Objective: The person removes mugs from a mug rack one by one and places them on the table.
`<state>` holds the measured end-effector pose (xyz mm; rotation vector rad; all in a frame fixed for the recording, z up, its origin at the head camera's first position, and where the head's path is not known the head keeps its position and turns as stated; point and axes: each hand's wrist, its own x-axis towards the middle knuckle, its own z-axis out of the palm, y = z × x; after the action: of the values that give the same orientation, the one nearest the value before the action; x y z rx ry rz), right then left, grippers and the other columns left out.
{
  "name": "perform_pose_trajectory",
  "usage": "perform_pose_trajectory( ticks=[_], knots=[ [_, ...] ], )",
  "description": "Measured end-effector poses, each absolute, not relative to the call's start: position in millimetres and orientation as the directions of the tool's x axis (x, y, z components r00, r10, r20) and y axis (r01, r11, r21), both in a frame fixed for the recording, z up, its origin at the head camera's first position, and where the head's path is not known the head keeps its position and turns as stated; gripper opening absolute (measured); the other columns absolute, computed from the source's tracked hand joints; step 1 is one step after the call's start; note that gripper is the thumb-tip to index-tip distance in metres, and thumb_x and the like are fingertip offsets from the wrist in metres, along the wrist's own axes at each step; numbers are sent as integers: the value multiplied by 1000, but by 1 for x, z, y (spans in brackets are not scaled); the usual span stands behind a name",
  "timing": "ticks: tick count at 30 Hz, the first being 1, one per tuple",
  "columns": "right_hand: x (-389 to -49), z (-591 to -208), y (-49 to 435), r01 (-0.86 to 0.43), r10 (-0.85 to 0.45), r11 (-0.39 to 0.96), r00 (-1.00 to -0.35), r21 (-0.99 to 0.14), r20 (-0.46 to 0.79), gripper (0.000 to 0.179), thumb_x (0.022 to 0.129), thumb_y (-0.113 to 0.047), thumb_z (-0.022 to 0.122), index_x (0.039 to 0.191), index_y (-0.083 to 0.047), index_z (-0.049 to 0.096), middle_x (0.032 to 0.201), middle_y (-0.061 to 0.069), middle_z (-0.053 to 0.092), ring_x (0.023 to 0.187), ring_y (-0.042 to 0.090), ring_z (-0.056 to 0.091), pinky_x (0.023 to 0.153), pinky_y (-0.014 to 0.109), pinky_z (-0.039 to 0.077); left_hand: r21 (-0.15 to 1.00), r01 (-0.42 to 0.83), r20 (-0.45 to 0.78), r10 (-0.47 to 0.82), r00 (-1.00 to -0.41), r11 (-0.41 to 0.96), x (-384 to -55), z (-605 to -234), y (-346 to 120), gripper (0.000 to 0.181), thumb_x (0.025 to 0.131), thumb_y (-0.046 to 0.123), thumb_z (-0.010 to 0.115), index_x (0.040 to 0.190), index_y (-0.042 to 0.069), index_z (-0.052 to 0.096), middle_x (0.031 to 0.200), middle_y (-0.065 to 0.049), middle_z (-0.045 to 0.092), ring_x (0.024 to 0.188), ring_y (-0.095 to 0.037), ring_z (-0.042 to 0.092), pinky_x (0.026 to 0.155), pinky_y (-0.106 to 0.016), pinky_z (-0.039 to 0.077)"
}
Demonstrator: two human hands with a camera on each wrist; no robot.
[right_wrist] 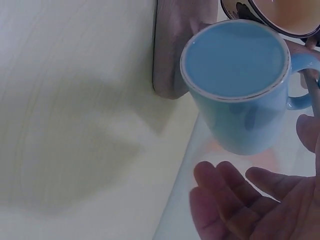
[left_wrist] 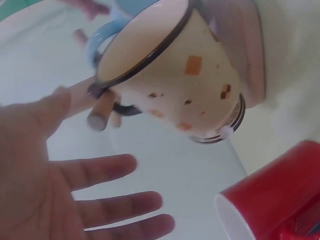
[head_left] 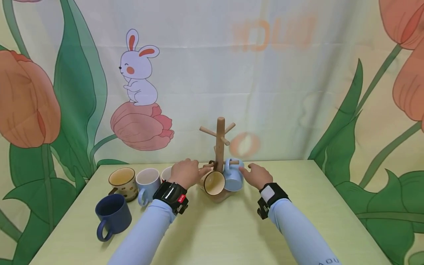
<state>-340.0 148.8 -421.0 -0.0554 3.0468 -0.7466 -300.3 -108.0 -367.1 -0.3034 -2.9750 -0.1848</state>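
A wooden mug tree point(head_left: 220, 145) stands at the back of the table. From one low peg hangs a cream mug with brown spots point(left_wrist: 185, 82), tilted with its mouth outward. A light blue mug point(right_wrist: 240, 90) hangs by its handle from another low peg. Beside the cream mug my left hand point(head_left: 184, 173) has its fingers extended and holds nothing; the thumb lies close to a peg, and whether it touches cannot be told. To the right of the blue mug, my right hand point(head_left: 256, 176) is loosely bent, with a gap between its fingers and the mug.
At the left of the table stand a dark blue mug point(head_left: 114, 213), a yellowish patterned mug point(head_left: 127, 187) and a pale blue mug point(head_left: 148, 180). A red mug with a white inside point(left_wrist: 275, 195) sits near my left hand. Upper pegs point(head_left: 208, 131) of the tree stick out bare. A printed curtain hangs behind.
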Motion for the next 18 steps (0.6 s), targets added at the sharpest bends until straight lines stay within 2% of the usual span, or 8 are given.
perform_pose_trajectory(
  ticks=[1,4,8,11,15,18],
  knots=[
    [-342,-424,149,-23,-35,878,-999,-478,-17,68,100,-53,43,138,2,53,133,22,59,116,40,60,89,52,49,123,208,144,189,-971,970,-298,-366,-111,63,95,63,51,98,4,72,88,-15,66,82,-34,67,67,-49,54],
    [-345,-430,151,6,-40,842,-996,-539,-74,70,101,-52,42,139,6,49,134,25,57,103,38,64,78,48,54,166,203,105,187,-977,965,-293,-364,-120,67,91,68,52,102,4,72,94,-16,68,84,-33,67,67,-50,53],
    [-344,-432,149,73,-38,755,-987,-651,-155,68,102,-53,42,135,6,52,118,26,62,89,34,64,67,45,56,197,196,42,192,-981,961,-283,-359,-128,75,86,73,54,110,4,71,101,-14,69,86,-32,67,69,-50,53],
    [-341,-432,148,108,-50,684,-980,-722,-193,69,102,-52,41,132,8,53,114,27,62,94,37,65,71,49,57,202,202,6,205,-979,958,-276,-356,-130,78,82,76,56,112,5,70,98,-11,70,84,-30,66,71,-48,52],
    [-338,-432,144,147,-65,602,-971,-785,-232,74,103,-53,41,138,12,46,133,31,53,105,44,64,75,50,56,230,210,-22,221,-975,950,-268,-356,-131,73,79,76,60,105,9,71,86,-4,68,77,-24,63,67,-44,50],
    [-335,-431,140,172,-73,554,-965,-814,-254,76,103,-52,41,138,14,43,137,33,48,111,47,61,79,52,56,263,200,-50,221,-974,944,-264,-358,-131,68,77,76,63,97,11,71,78,0,65,75,-22,61,66,-43,49]
  ],
)
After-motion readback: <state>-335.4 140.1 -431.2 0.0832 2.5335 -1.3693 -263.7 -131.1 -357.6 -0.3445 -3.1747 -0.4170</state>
